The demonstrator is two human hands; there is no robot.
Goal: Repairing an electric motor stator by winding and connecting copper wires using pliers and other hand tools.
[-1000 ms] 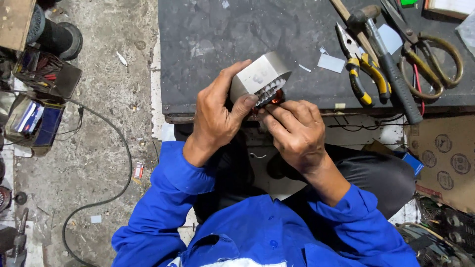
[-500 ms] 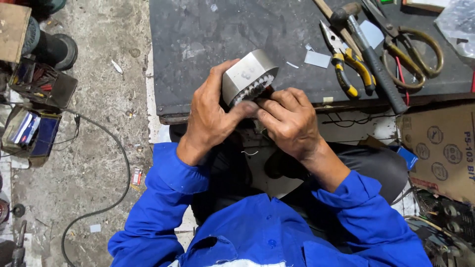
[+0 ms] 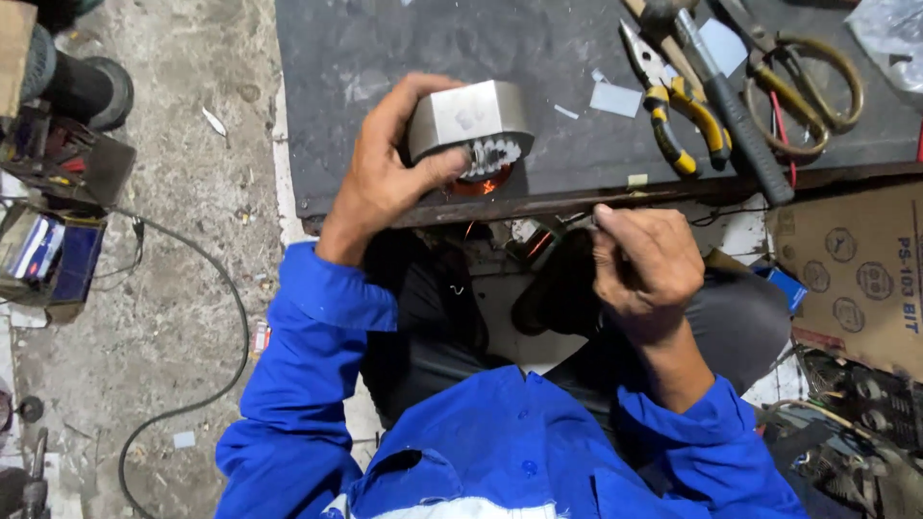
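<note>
My left hand [image 3: 389, 168] grips a grey metal motor stator [image 3: 468, 120] over the near edge of the dark workbench [image 3: 500, 48]. White slot liners and copper winding [image 3: 486, 181] show on its underside. My right hand [image 3: 646, 264] has drawn back toward my lap, fingers pinched closed on a thin copper wire [image 3: 538, 242] that runs up toward the stator. Both arms wear blue sleeves.
Yellow-handled pliers [image 3: 673, 106], a black-handled hammer [image 3: 731, 111], large scissors [image 3: 803, 82] and paper scraps [image 3: 615, 98] lie on the bench at right. A cardboard box [image 3: 860, 274] stands at right. Motor parts [image 3: 58, 154] and a black cable [image 3: 207, 384] lie on the concrete floor at left.
My right hand has pulled away from the stator, down and to the right, drawing wire with it. The left hand keeps holding the stator, tilted so its slotted face shows.
</note>
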